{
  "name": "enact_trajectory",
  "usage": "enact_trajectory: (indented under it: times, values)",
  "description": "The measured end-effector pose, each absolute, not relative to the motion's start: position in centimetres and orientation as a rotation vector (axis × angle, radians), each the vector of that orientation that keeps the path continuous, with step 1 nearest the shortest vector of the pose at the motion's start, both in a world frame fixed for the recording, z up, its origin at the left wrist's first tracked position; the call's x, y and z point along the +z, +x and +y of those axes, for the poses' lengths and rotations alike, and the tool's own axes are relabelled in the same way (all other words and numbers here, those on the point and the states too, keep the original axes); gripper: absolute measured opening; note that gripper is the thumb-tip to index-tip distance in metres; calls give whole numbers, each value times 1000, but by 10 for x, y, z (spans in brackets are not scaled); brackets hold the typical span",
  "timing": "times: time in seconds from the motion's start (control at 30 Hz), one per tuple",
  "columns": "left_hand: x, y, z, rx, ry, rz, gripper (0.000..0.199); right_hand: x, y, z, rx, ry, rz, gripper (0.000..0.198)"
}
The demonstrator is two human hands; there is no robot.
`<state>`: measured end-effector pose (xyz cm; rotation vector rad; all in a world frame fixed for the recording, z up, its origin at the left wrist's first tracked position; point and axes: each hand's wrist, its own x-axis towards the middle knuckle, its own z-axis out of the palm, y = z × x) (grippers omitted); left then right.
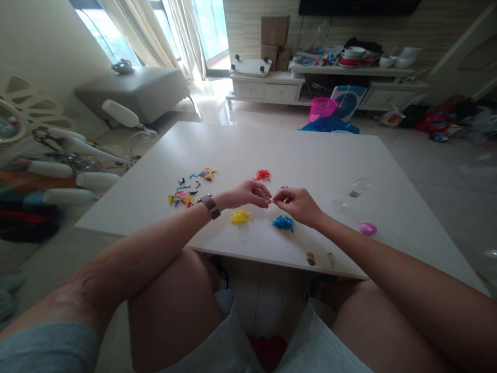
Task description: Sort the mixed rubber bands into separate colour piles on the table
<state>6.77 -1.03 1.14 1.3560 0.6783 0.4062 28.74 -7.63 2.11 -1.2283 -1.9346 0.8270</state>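
Over the white table (272, 147), my left hand (251, 194) and my right hand (300, 205) meet at their fingertips, both pinched. A tiny reddish strip (271, 201) shows between them; its exact kind is too small to make out. Behind my left hand lies a pile of red strips (262, 175). Nearer me are a yellow pile (241, 217) and a blue pile (283, 223). A few dark bits (284, 187) are partly hidden behind my right hand. Mixed coloured pieces (181, 198) spread left of my watch, with another mixed heap (208, 174) farther back.
To the right are a clear plastic container (360, 186) and a pink object (367, 228). A small yellow cartoon figure (311, 258) and a pale flat piece (331, 259) lie near the front edge. A pink basket (323, 109) stands beyond the table.
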Motion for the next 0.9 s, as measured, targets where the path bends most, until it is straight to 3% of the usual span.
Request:
enact_trajectory:
  times: [0.9]
  values:
    - [18, 69, -12, 482, 1377, 745, 32, 23, 287, -77, 802, -1249, -1927, 12]
